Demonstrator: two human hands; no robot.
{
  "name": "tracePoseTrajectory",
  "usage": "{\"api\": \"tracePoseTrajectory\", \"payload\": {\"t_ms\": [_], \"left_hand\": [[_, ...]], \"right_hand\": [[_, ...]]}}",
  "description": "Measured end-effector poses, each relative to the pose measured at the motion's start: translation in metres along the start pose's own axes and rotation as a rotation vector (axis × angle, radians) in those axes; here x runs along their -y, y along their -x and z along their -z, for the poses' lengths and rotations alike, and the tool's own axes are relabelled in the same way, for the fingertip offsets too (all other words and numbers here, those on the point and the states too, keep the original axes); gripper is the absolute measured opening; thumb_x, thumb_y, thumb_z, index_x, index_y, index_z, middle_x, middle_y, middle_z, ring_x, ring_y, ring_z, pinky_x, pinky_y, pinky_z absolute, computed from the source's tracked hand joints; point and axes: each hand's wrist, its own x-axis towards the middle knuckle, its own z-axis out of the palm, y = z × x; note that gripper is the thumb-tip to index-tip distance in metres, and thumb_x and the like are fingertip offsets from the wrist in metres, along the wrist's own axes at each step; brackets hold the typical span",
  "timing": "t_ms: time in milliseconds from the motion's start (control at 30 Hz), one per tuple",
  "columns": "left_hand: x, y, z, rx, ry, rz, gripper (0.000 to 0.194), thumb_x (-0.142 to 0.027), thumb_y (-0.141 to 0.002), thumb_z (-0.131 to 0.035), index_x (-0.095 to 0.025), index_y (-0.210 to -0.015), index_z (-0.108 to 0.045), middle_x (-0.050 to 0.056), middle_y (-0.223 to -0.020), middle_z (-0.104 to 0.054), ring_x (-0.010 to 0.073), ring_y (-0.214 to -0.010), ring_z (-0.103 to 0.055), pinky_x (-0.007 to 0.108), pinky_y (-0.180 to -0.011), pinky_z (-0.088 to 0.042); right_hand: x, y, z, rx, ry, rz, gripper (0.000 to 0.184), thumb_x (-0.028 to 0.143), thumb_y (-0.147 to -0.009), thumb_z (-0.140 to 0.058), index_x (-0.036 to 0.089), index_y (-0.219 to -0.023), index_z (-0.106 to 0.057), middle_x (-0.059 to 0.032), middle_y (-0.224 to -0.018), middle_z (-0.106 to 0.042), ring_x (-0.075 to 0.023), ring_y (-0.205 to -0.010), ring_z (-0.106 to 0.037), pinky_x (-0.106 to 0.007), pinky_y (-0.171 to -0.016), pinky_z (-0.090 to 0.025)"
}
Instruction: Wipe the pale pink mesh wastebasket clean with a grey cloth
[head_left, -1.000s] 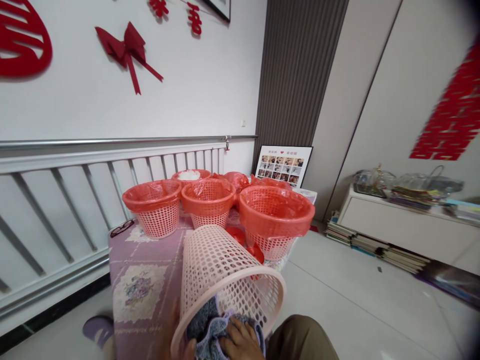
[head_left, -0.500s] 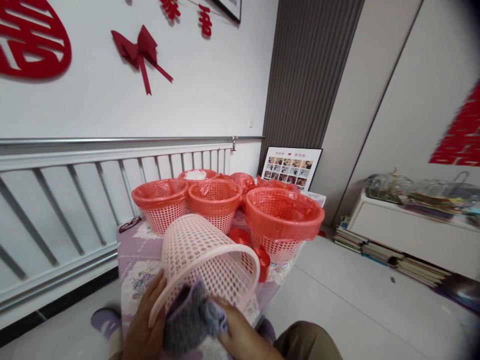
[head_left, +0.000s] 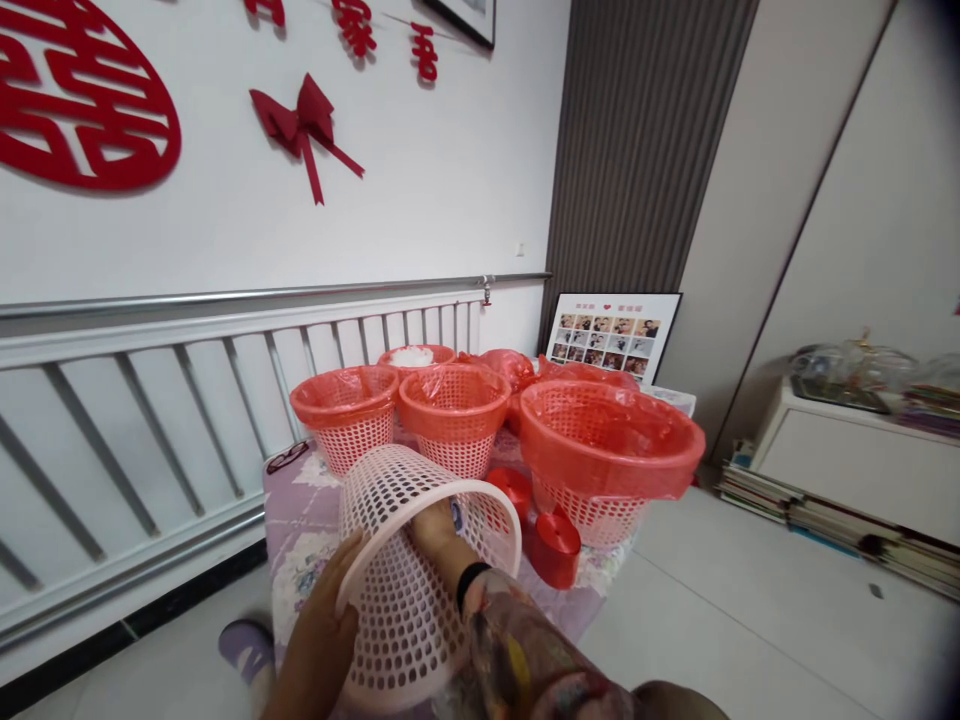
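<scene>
A pale pink plastic mesh basket lies tilted on its side, its opening facing me. My left hand is closed around the left part of its rim. My right hand reaches deep inside the basket. A small bluish-purple bit of cloth shows beside its fingers, which are mostly hidden. Just right of the basket are two rolls of red ribbon, a front roll and a rear roll.
Behind stand pink baskets lined with red plastic bags: a left one, a middle one and a large right one. Glasses lie on the flowered tablecloth. A radiator runs along the wall at left.
My right hand has gone from the basket's mouth to deep inside it with the grey-purple cloth. The left hand stays at the rim. The view has shifted left.
</scene>
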Motion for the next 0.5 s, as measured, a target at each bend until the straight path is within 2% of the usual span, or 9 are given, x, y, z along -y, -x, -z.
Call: {"api": "tracePoseTrajectory", "payload": {"t_ms": [133, 233, 367, 500], "left_hand": [[0.0, -0.002, -0.001, 0.02, -0.025, -0.009, 0.066, -0.007, -0.072, -0.038, -0.012, -0.136, -0.053, 0.012, -0.149, -0.053, 0.0244, -0.142, -0.043, 0.052, -0.122, -0.027], [0.001, -0.002, -0.003, 0.008, -0.032, -0.028, 0.065, -0.007, -0.072, -0.037, -0.01, -0.135, -0.054, 0.015, -0.148, -0.052, 0.0258, -0.143, -0.042, 0.053, -0.122, -0.026], [0.002, -0.004, -0.006, -0.011, -0.02, -0.064, 0.064, -0.007, -0.072, -0.038, -0.01, -0.134, -0.055, 0.016, -0.147, -0.054, 0.0263, -0.141, -0.045, 0.055, -0.121, -0.028], [0.001, -0.005, -0.008, -0.015, -0.038, -0.054, 0.066, -0.004, -0.073, -0.037, -0.015, -0.136, -0.053, 0.012, -0.147, -0.054, 0.0226, -0.141, -0.044, 0.052, -0.122, -0.028]], "right_hand": [[0.0, 0.002, -0.023, 0.181, 0.081, -0.077, 0.047, 0.025, -0.093, -0.049, 0.031, -0.138, -0.056, -0.0086, -0.154, -0.044, -0.0352, -0.147, -0.027, -0.063, -0.118, -0.015], [-0.001, 0.012, -0.031, 0.298, 0.133, -0.085, 0.044, 0.023, -0.093, -0.048, 0.028, -0.136, -0.058, -0.01, -0.155, -0.042, -0.0369, -0.147, -0.023, -0.066, -0.117, -0.01], [0.003, 0.041, -0.024, 0.401, 0.171, -0.076, 0.04, 0.019, -0.09, -0.047, 0.025, -0.125, -0.066, -0.0105, -0.149, -0.049, -0.0391, -0.146, -0.024, -0.069, -0.114, -0.013], [0.012, 0.094, -0.008, 0.43, 0.171, -0.07, 0.041, 0.021, -0.092, -0.045, 0.027, -0.128, -0.063, -0.0117, -0.146, -0.05, -0.0403, -0.144, -0.028, -0.069, -0.112, -0.02]]}}
